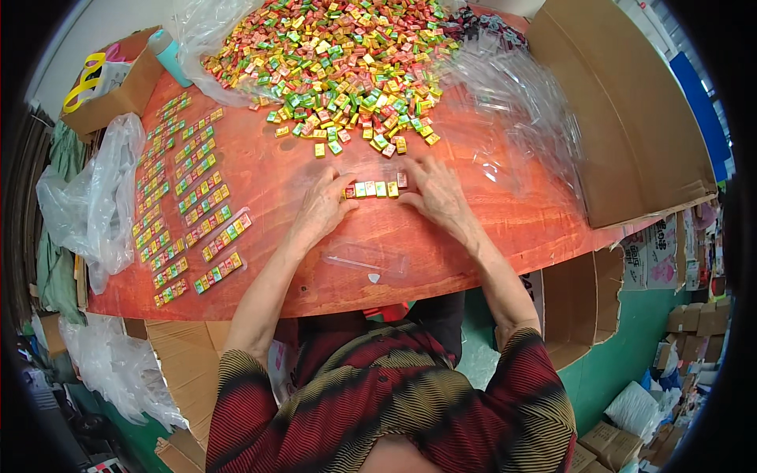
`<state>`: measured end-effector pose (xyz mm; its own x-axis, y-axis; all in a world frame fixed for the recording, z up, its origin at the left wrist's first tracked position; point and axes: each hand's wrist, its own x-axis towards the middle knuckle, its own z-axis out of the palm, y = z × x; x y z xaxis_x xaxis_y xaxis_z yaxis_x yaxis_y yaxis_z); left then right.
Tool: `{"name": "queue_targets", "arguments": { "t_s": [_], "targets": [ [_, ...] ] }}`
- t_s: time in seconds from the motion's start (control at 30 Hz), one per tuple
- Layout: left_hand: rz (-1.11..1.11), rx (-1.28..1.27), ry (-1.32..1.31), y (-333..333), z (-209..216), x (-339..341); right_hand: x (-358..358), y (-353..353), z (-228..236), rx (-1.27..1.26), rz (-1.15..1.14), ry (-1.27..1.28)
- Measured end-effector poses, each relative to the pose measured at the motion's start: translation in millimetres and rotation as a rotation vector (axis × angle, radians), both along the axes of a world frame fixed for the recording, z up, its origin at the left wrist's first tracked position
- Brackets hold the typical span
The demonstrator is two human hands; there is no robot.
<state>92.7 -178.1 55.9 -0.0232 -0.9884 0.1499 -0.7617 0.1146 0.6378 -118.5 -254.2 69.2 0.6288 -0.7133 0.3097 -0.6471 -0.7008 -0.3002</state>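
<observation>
A short row of small candy-coloured boxes lies on the red tabletop between my hands. My left hand is at the row's left end, thumb and finger closed about a small red box. At the other end my right hand has its thumb and forefinger either side of a small pinkish-red box, which sits slightly out of line with the row. Nearer me lies a clear plastic case, with a small white piece beside it.
A large heap of red, yellow and green boxes covers the far middle. Filled rows line the left side. Clear plastic cases pile up at right, beside a big cardboard box. A turquoise bottle stands far left.
</observation>
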Motion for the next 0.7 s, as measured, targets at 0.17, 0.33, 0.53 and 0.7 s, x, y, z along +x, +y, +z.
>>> {"name": "queue_targets", "arguments": {
  "t_s": [0.17,0.33,0.53,0.7],
  "targets": [
    [0.008,0.000,-0.019,-4,-2,-5,10,0,-1,0.070,0.053,0.167],
    [-0.001,0.013,-0.005,0,4,0,-4,-4,-4,-0.053,0.030,0.024],
    [-0.023,0.056,0.013,0,5,6,-22,-19,-13,0.043,-0.189,0.169],
    [-0.033,-0.049,0.001,-3,-6,3,8,5,-6,0.110,-0.022,-0.051]
  ]
}}
